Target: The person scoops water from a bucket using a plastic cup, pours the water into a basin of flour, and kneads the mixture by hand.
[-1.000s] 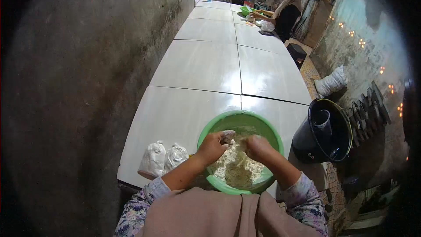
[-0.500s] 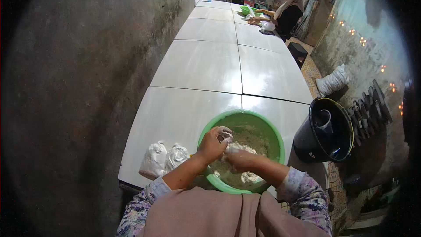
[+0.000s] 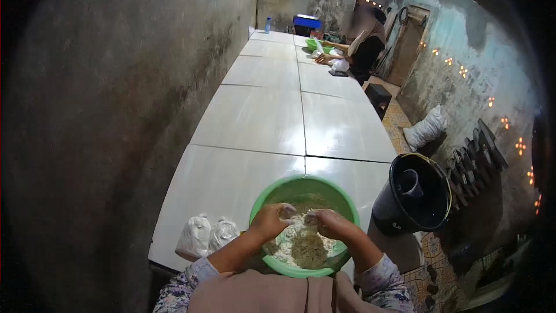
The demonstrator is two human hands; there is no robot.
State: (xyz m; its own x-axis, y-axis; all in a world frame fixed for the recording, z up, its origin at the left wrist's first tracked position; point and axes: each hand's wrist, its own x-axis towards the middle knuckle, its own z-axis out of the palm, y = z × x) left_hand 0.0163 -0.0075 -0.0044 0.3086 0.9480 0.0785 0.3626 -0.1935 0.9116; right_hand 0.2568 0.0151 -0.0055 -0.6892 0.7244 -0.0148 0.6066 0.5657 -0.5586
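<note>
A green basin [image 3: 349, 206] stands on the near end of the table, with crumbly white flour [image 3: 284, 250] and a darker, damp-looking patch inside. Over its middle, my left hand [image 3: 273, 221] curls its fingers and thumb around some of the flour. Facing it, my right hand [image 3: 329, 224] is also closed, with flour on the fingertips. The fingertips of both hands are close together; exactly how much they hold is hidden. Left of the basin are two clear bags of white powder, one bag [image 3: 194, 236] at the outside and another bag [image 3: 223, 234] nearer my left forearm.
A black bucket [image 3: 385, 204] with a cup [image 3: 410, 183] inside stands right of the basin. The white tiled table [image 3: 249, 113] runs along the wall. At its far end, a person [image 3: 368, 46] works by another green basin [image 3: 313, 47]. A white sack [image 3: 427, 127] lies on the floor.
The view has tilted up, so the basin sits lower. My right hand has moved up and away from my body, now level with my left. The flour in front shows more.
</note>
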